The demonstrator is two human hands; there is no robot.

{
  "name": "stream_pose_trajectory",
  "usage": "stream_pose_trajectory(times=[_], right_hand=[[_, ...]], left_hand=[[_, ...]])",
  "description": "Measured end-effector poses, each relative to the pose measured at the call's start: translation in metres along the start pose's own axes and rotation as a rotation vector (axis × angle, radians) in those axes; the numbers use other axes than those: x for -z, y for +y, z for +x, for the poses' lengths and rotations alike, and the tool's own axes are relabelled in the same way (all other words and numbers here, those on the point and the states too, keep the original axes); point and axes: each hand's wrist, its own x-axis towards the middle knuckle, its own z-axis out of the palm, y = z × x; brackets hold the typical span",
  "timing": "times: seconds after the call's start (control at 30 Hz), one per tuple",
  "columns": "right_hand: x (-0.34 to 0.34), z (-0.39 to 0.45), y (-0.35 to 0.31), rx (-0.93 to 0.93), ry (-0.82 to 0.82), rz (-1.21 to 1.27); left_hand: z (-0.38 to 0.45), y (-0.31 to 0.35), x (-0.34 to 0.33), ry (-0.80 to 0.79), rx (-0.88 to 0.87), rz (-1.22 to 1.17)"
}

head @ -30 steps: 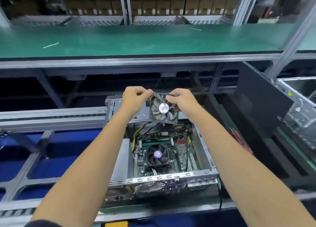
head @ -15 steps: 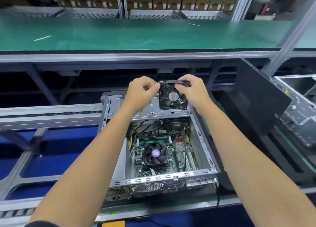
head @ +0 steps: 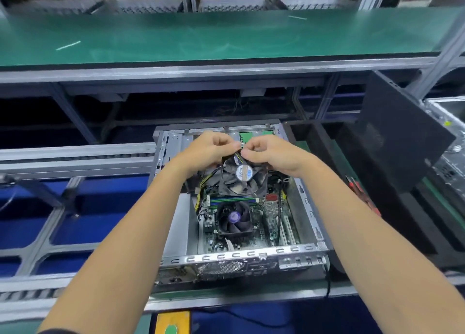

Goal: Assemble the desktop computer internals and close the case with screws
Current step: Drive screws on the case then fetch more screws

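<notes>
Both hands, left hand (head: 210, 151) and right hand (head: 273, 155), have their grip pinched on the top edge of the case fan (head: 242, 177) above the open case (head: 309, 207); probably light but the blades look fragile, so I'd hold the stiff frame corners.

So the open computer case (head: 241, 255) sits flat on a metal-railed conveyor surface (head: 75, 157), open side up. Right beside it a dark side panel (head: 402, 142) leans up tilted. Above and behind runs a green-matted shelf (head: 226, 36) with a couple of thin white strips (head: 68, 45).
</notes>
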Motion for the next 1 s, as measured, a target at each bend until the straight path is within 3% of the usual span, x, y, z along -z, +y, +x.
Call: stream_pose_trajectory(times=[0.17,0.43,0.63,1.0], right_hand=[[-0.009,-0.002,0.009,-0.130,-0.178,0.002],[-0.022,-0.015,0.024,-0.089,-0.200,-0.052],[-0.022,-0.017,0.031,-0.178,-0.258,0.138],[-0.014,-0.031,0.030,-0.124,-0.332,0.089]], left_hand=[[-0.015,-0.015,0.003,-0.201,0.162,-0.067],[-0.028,-0.028,0.006,-0.418,0.229,-0.098],[-0.029,-0.030,0.001,-0.422,0.182,-0.155],[-0.028,-0.032,0.000,-0.404,0.098,-0.166]])
